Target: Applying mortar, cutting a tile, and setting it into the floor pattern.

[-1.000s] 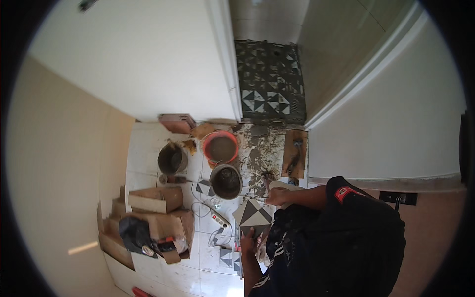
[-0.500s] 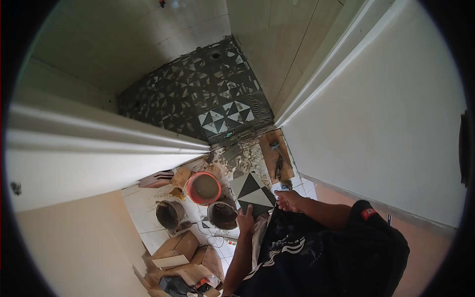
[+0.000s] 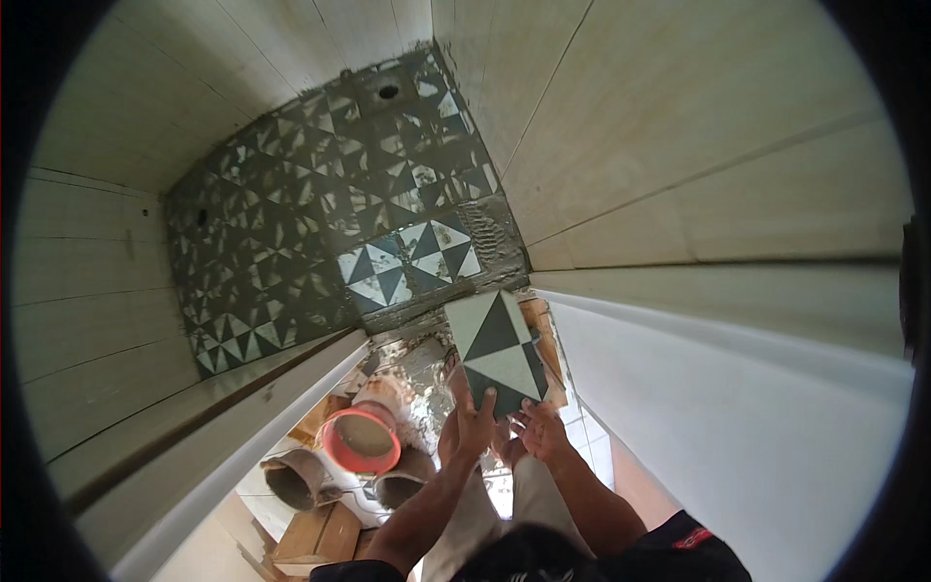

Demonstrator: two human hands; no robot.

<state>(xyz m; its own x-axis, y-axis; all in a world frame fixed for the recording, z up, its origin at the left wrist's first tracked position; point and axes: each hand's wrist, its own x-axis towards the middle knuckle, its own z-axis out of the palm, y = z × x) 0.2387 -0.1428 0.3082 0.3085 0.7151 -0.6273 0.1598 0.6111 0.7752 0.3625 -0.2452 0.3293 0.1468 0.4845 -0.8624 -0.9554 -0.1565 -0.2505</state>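
A square tile (image 3: 497, 325) with dark and pale triangles is held up in front of me, just short of the bathroom floor edge. My left hand (image 3: 472, 427) grips its lower edge, thumb on the patterned face and fingers underneath. My right hand (image 3: 545, 432) has its curled fingertips at the tile's lower right corner. Beyond it, two cleaner tiles (image 3: 407, 262) lie side by side on the floor. To their right is a strip of grey ridged mortar (image 3: 493, 233).
Mortar-smeared patterned tiles (image 3: 281, 194) cover the far floor, with a drain hole (image 3: 389, 92). At lower left stand a red bucket (image 3: 335, 441) of greyish liquid, two dark buckets (image 3: 296, 480) and a cardboard box (image 3: 315, 533). A brown board (image 3: 551, 354) lies partly behind the held tile. White door frames flank me.
My view has moved forward to the doorway. The tile has come along toward the bathroom floor, and my right hand has moved in below its corner.
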